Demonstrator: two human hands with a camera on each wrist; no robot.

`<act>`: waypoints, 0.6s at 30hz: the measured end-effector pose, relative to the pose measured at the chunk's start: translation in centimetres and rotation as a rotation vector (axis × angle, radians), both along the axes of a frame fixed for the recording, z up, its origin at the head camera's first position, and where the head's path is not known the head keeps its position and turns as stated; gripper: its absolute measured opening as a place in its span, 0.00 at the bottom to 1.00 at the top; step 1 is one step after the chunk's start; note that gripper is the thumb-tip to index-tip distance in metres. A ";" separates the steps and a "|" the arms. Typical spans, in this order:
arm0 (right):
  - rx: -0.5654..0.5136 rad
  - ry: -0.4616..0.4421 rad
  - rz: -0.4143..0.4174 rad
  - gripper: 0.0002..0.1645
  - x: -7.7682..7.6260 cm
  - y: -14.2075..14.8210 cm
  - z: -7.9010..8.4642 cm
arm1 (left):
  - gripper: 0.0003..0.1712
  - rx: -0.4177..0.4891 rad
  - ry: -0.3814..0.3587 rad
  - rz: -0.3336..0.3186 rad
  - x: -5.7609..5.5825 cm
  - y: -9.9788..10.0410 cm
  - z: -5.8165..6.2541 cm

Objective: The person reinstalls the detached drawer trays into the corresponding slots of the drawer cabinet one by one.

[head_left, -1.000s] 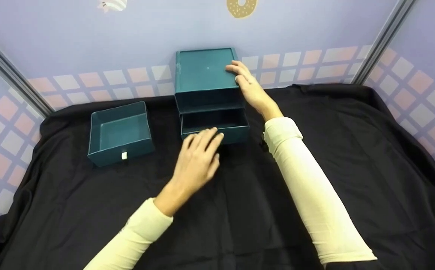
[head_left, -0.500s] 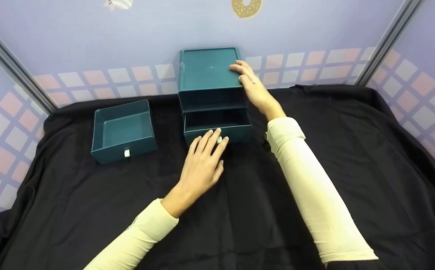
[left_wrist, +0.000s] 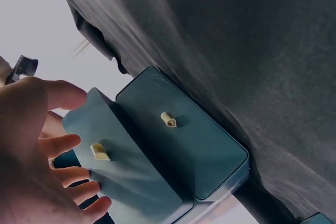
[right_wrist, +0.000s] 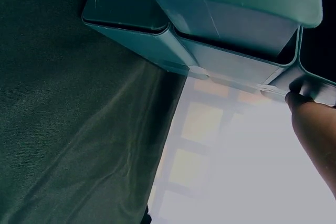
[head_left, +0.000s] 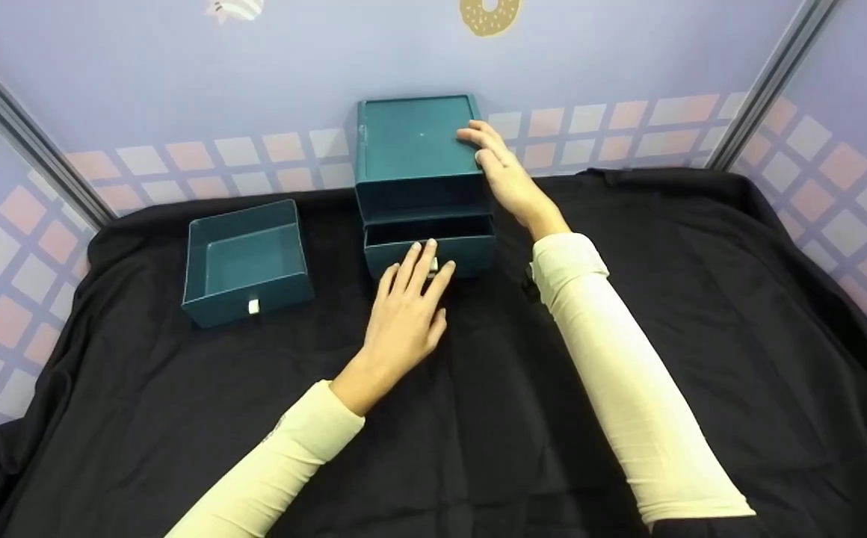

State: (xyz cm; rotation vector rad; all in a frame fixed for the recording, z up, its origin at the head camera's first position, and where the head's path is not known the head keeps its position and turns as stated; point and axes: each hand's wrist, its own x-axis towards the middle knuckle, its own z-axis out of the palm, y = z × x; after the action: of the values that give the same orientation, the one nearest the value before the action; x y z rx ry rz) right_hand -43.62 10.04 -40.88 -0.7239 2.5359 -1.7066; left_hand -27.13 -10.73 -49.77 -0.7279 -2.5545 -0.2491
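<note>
A teal drawer cabinet point(head_left: 411, 142) stands against the back wall, its top slot without a drawer. Below that slot, the middle drawer point(head_left: 469, 254) juts out part way, with a small pale pull tab point(left_wrist: 100, 151) on its front. My left hand point(head_left: 402, 321) touches this drawer front with extended fingers, on both sides of the tab. My right hand point(head_left: 510, 183) rests on the cabinet's upper right edge, fingers on top; its thumb point(right_wrist: 310, 124) touches the side in the right wrist view. The bottom drawer point(left_wrist: 181, 135) sits flush in the cabinet.
A loose teal drawer point(head_left: 209, 306), with a pale tab and nothing visible inside, sits on the black cloth point(head_left: 523, 418) left of the cabinet. Patterned panels point(head_left: 299, 67) border the back and sides, joined by grey metal posts point(head_left: 770, 82).
The middle drawer has slid inward, toward the cabinet, with my left hand's fingers following against its front. My right hand stays at the cabinet's edge.
</note>
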 end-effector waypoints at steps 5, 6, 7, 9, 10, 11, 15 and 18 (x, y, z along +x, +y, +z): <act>-0.006 -0.004 -0.005 0.30 -0.1 -0.1 0.0 | 0.35 0.029 -0.048 -0.007 -0.8 0.2 0.0; -0.010 -0.005 -0.005 0.30 -0.1 -0.1 -0.1 | 0.35 0.032 -0.054 -0.007 -1.0 0.2 0.0; -0.014 -0.006 -0.002 0.30 -0.1 -0.1 -0.2 | 0.35 0.032 -0.058 -0.006 -1.1 0.2 -0.1; -0.020 -0.007 0.000 0.30 -0.1 0.0 -0.4 | 0.35 0.028 -0.066 -0.006 -1.3 0.4 -0.3; -0.017 -0.007 0.001 0.29 0.0 0.0 -0.5 | 0.35 0.024 -0.075 -0.006 -1.4 0.5 -0.4; -0.012 -0.007 0.002 0.29 0.0 0.1 -0.6 | 0.35 0.022 -0.082 -0.006 -1.5 0.6 -0.5; 0.004 -0.009 0.003 0.29 -0.1 0.5 -0.9 | 0.36 0.024 -0.117 0.000 -2.1 1.1 -0.7; 0.008 -0.010 0.006 0.29 -0.2 0.6 -1.0 | 0.36 0.023 -0.127 0.007 -2.6 1.3 -0.7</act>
State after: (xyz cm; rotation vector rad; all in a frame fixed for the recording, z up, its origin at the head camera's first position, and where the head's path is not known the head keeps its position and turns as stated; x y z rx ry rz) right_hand -43.83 10.69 -41.89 -0.7199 2.5300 -1.6927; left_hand -29.74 -9.40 -50.50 -0.7147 -2.6691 -0.3320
